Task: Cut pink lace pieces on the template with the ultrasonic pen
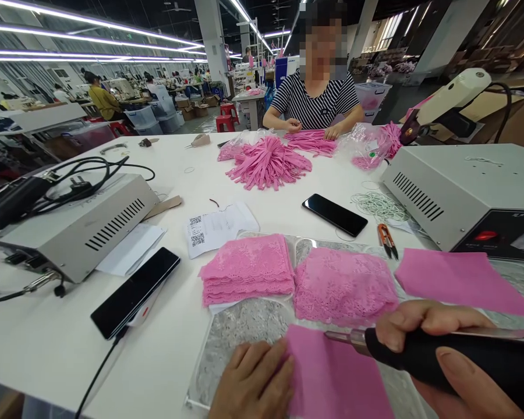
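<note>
My left hand [251, 381] lies flat, fingers together, on the left edge of a plain pink fabric piece [336, 378] at the table's near edge. My right hand [441, 355] is wrapped around a black hand-held tool [419, 352] whose metal tip points left over that fabric. The fabric rests on a clear sheet over a grey patterned pad [240, 331]. Just beyond lie two stacks of pink lace pieces [247, 267] [343, 285] and another plain pink piece [458, 279].
A grey machine box [463, 186] stands at right, another [82, 224] at left with cables. Two phones [135, 291] [334, 214], paper slips [218, 227], snips [388, 240] and rubber bands [378, 205] lie about. Across the table a person [317, 96] handles pink straps [268, 163].
</note>
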Motion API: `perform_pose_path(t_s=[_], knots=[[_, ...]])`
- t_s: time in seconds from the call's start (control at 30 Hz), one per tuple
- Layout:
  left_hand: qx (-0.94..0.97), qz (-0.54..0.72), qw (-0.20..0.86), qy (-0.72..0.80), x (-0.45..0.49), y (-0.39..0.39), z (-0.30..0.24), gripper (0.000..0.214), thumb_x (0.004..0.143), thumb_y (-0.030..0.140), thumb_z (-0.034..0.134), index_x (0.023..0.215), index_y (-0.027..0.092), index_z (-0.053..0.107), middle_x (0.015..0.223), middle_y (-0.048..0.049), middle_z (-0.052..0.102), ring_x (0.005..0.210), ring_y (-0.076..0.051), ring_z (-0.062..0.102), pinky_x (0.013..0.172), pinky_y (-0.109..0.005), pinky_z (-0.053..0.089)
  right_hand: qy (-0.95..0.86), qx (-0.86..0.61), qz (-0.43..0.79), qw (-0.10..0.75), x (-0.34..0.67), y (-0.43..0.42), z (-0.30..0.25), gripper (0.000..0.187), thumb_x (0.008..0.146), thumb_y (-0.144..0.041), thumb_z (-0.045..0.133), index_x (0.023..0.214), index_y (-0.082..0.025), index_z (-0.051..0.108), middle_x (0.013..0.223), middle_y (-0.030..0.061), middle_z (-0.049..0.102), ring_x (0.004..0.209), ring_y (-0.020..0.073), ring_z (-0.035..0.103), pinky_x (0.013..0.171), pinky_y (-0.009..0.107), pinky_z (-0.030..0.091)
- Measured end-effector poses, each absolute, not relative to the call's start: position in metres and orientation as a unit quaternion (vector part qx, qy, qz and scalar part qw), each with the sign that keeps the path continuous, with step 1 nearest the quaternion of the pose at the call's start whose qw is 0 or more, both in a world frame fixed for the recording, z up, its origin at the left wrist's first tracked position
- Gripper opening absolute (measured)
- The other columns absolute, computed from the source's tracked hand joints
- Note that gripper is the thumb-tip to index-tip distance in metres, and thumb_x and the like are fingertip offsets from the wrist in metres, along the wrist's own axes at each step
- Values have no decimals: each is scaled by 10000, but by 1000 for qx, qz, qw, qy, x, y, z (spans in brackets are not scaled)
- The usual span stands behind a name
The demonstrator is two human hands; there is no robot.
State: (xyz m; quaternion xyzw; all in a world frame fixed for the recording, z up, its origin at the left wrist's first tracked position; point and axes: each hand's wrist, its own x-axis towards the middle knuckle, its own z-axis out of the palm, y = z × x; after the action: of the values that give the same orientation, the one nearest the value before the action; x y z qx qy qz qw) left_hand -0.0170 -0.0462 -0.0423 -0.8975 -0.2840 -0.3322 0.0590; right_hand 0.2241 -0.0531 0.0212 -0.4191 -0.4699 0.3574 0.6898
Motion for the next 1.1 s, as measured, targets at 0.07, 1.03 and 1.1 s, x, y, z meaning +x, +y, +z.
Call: perform_pose_path(t_s=[0.07,1.03,1.1], knots=[[-898,-332,56,-282,-17,-45,-42,231,977,160,450,994,137,679,989,-58,741,831,-159,644,697,-281,498,-467,-415,358,694,222,-52,23,122,820,-331,708,808,-255,614,692,13,603,542,173,610,526,343,594],[-895,-420,36,-146,63,-62,-51,192,957,172,528,836,167,678,926,19,715,720,-104,534,658,-250,370,-386,-428,329,748,268,-78,27,155,725,-336,739,768,-220,644,664,21,594,525,169,588,502,317,552],[-901,-410,31,-137,63,-63,-54,147,934,159,557,859,172,683,954,21,708,740,-104,531,669,-249,371,-394,-421,337,744,268,-79,26,141,739,-328,730,783,-221,648,678,24,598,529,174,592,479,316,554]])
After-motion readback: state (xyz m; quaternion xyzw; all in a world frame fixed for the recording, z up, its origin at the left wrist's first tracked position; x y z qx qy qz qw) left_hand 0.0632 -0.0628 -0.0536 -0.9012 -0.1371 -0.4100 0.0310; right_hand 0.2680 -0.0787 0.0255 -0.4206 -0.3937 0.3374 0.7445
